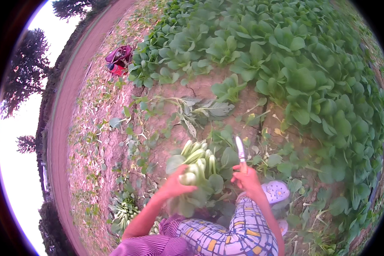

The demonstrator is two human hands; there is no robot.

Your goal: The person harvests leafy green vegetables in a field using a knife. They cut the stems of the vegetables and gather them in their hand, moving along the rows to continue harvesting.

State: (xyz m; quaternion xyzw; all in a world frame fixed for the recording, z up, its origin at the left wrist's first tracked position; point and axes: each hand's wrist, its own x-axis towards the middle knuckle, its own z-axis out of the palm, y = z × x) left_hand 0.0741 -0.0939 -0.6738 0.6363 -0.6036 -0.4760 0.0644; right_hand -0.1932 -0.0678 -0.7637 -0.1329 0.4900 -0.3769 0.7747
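My left hand (176,183) has its thumb and fingers around the pale base of a bok choy head (188,178), whose leaves hang towards me in a blur. Just beyond it lies a pile of cut bok choy (196,155), pale stem ends pointing mostly away from me. In my right hand (248,180) is a knife (240,148), gripped by its light brown handle with the blade upward and away from me. The blade touches nothing. Loose green leaves cover the ground between my hands.
Dense rows of growing bok choy (294,60) fill the far and right side. More cut bok choy (124,209) lies at my left. A wilted leafy plant (201,110) rests on cracked soil. A purple and red bag (119,59) sits farther left, before a dirt track (62,134).
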